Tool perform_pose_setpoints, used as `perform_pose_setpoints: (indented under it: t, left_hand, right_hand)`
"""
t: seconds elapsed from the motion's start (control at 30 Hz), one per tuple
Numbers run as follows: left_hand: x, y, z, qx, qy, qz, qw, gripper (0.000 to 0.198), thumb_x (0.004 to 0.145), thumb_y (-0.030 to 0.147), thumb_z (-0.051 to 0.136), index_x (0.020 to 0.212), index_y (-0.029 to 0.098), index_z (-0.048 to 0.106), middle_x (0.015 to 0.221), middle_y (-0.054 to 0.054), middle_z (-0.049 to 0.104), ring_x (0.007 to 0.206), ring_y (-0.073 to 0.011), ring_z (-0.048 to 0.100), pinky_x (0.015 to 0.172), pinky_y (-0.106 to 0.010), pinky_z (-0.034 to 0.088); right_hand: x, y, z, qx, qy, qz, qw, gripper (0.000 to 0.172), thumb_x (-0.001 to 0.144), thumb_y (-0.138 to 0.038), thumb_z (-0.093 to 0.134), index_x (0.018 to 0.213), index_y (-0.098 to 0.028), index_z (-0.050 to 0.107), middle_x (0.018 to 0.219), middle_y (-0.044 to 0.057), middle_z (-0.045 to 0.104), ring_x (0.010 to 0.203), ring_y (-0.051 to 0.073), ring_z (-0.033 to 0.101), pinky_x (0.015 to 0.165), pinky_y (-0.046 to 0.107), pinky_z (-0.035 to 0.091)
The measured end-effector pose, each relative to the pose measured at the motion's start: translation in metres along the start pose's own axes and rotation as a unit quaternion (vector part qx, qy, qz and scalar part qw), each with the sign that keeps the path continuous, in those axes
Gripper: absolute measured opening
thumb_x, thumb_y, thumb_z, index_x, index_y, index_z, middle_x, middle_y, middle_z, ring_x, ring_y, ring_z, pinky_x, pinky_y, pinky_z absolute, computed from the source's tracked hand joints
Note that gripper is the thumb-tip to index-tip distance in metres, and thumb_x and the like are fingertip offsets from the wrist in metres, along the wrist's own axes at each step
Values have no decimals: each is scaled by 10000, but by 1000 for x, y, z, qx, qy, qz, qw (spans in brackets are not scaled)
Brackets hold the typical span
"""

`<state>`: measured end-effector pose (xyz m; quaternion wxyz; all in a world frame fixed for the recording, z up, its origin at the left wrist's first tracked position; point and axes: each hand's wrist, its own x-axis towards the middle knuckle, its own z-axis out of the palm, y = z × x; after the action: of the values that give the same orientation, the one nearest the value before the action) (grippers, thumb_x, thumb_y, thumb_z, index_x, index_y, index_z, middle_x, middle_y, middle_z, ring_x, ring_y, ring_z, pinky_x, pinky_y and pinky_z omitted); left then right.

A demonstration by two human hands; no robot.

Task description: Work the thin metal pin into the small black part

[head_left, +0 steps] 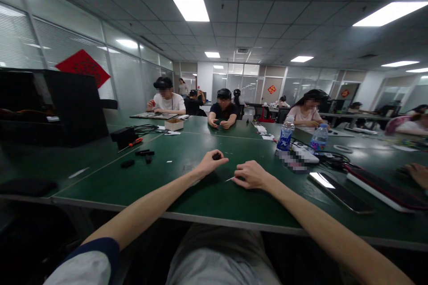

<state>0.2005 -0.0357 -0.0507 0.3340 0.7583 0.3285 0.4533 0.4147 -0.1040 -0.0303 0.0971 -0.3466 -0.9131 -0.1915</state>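
My left hand (211, 163) is closed around a small black object (216, 156), held just above the green table; its exact kind is too small to make out. To the right, my right hand (250, 175) rests near the tabletop with its fingers pinched. A thin, pale, pointed sliver (229, 179) sticks out of that pinch toward the left; I cannot tell what it is. The two hands are apart. Left of them lie several small black pieces (145, 152) and a scrap of white paper (169, 161).
An orange-handled tool (136, 142), a black box (123, 137) and an open carton (174, 124) stand left. On the right are two bottles (285, 136), cables, a phone (339, 191) and a red-and-white flat item (381, 187). Other people (223, 111) sit around the table (207, 207).
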Motion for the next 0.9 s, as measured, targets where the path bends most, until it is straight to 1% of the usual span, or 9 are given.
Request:
perform_pose_setpoints:
  t: [0.07, 0.17, 0.27, 0.43, 0.53, 0.7, 0.9]
  left_hand:
    - [2, 1, -2, 4, 10, 9, 1000, 403, 680, 515, 645, 802, 137, 577, 709, 2, 553, 657, -118, 485, 599, -227, 378]
    - [3, 0, -4, 22, 5, 22, 999, 370, 693, 485, 639, 807, 138, 582, 740, -9, 573, 693, -130, 507, 639, -240, 399]
    - [1, -1, -3, 43, -16, 38, 998, 330, 712, 454, 627, 809, 141, 586, 762, -17, 586, 713, -137, 521, 657, -245, 408]
    - [-5, 3, -2, 105, -55, 61, 991, 304, 737, 442, 608, 829, 152, 599, 758, -18, 591, 688, -135, 517, 635, -238, 402]
    - [-9, 7, -1, 138, -84, 83, 983, 290, 757, 438, 589, 836, 159, 604, 737, -8, 580, 682, -132, 510, 628, -229, 391]
    - [-11, 8, -1, 156, -108, 107, 976, 300, 793, 455, 550, 873, 171, 601, 755, -3, 576, 690, -129, 508, 629, -224, 379]
    - [-13, 12, -1, 158, -126, 103, 974, 316, 822, 457, 507, 930, 176, 602, 779, -17, 590, 703, -139, 511, 648, -235, 389]
  right_hand:
    - [5, -6, 0, 13, 0, 3, 1000, 362, 901, -438, 422, 773, -196, 658, 743, 44, 615, 621, 130, 517, 570, 259, 271]
    - [9, -10, 0, 36, 16, 29, 999, 353, 914, -437, 408, 830, -197, 653, 772, 47, 625, 659, 140, 537, 587, 254, 294]
    - [6, -6, 2, 67, 28, 51, 996, 345, 926, -423, 397, 834, -192, 637, 773, 48, 629, 681, 145, 546, 614, 248, 316]
    - [0, 4, 5, 105, 37, 81, 990, 351, 936, -396, 391, 772, -186, 619, 727, 43, 627, 660, 145, 542, 641, 248, 331]
    - [1, 6, 7, 110, 41, 88, 989, 343, 940, -389, 384, 792, -191, 621, 734, 41, 633, 677, 149, 550, 645, 247, 327]
    - [3, 6, 9, 107, 43, 92, 989, 335, 945, -378, 375, 805, -192, 615, 736, 39, 636, 674, 146, 554, 638, 243, 321]
    - [3, 9, 14, 105, 40, 111, 987, 352, 946, -401, 377, 798, -196, 622, 735, 44, 643, 687, 154, 565, 639, 245, 318]
